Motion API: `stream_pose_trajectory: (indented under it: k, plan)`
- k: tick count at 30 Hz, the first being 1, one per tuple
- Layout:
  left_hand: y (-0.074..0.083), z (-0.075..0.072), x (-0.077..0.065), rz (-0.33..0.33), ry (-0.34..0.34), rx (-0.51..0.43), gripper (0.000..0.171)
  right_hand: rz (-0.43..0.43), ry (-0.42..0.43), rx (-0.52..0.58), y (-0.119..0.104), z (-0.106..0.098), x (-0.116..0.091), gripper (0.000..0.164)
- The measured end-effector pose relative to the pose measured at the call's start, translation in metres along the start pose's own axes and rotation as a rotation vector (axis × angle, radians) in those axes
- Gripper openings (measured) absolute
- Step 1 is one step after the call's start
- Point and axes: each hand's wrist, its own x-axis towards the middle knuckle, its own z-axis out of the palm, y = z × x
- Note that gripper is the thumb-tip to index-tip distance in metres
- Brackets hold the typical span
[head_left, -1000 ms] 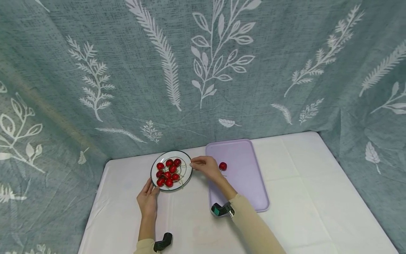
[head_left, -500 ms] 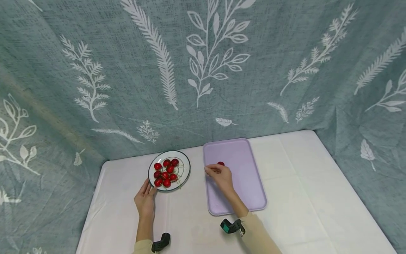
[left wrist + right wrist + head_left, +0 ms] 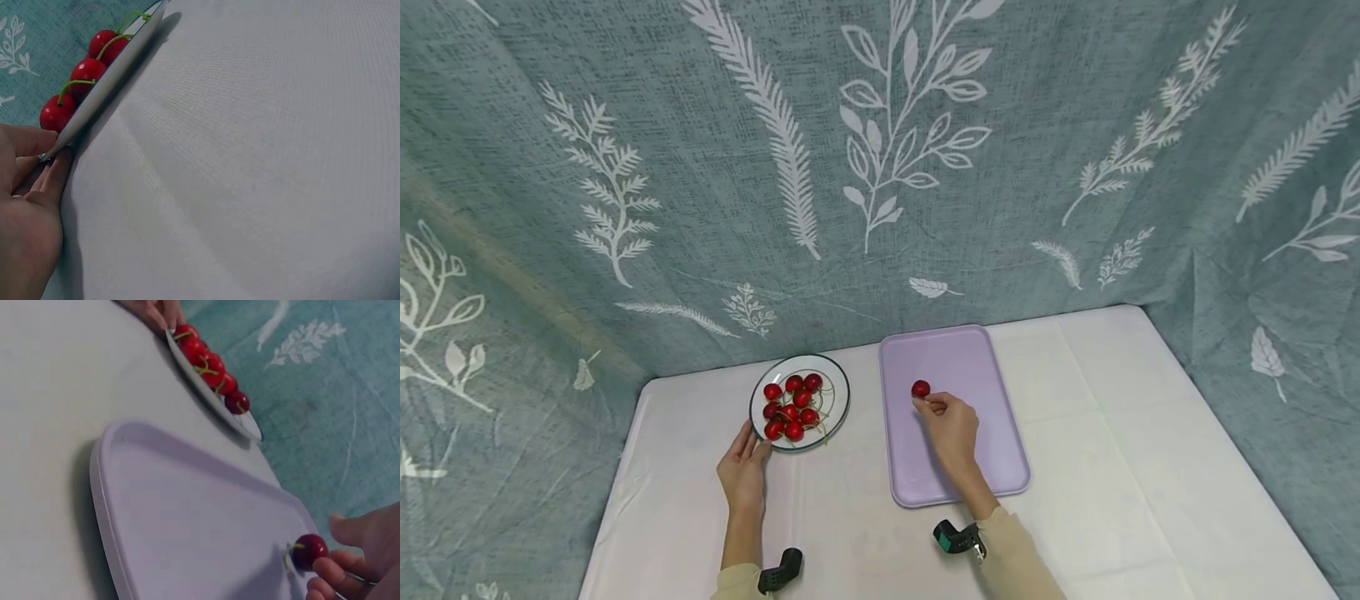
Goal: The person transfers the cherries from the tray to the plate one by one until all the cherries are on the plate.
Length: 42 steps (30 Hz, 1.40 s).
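On the left of the table, a white plate (image 3: 838, 408) with a dark rim holds several red cherries (image 3: 793, 408) with green stems. My left hand (image 3: 743, 475) pinches its near-left rim; in the left wrist view the thumb lies over the edge and the fingers are beneath. A single dark red cherry (image 3: 921, 388) lies on the lilac tray (image 3: 951, 354). Just in front of that cherry is my right hand (image 3: 953, 429). In the right wrist view its thumb and fingers stand apart beside the fruit; whether a fingertip touches it, I cannot tell.
A white cloth covers the table (image 3: 1105, 433). Behind it and at both sides hangs a green-grey curtain (image 3: 820, 167) with white leaf prints. The plate stands a short way left of the tray. Black devices sit on both wrists.
My right hand has moved from the plate's right rim across to the lone cherry on the tray. The left hand keeps its hold on the plate. The view has shifted slightly.
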Motion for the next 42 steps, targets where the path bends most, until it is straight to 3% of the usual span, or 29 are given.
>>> stream_pose_trajectory:
  k: [9, 17, 25, 33, 42]
  plan:
    - [0.000, 0.000, 0.001, -0.006, 0.012, -0.007, 0.056, -0.046, -0.040, -0.157, 0.006, 0.008, 0.002, 0.024]
    - [0.001, -0.001, -0.001, -0.010, 0.004, 0.006, 0.056, -0.063, -0.054, -0.221, 0.005, 0.014, 0.003, 0.022]
    - [0.003, 0.000, -0.001, 0.007, 0.006, 0.016, 0.056, -0.097, -0.062, -0.309, 0.003, 0.014, 0.007, 0.008]
    - [0.003, 0.000, -0.001, 0.007, 0.005, 0.010, 0.056, -0.124, -0.088, -0.357, 0.001, 0.009, 0.010, 0.012]
    - [0.001, 0.000, -0.001, 0.009, 0.007, 0.013, 0.056, -0.056, -0.355, -0.519, -0.009, 0.001, 0.015, 0.021]
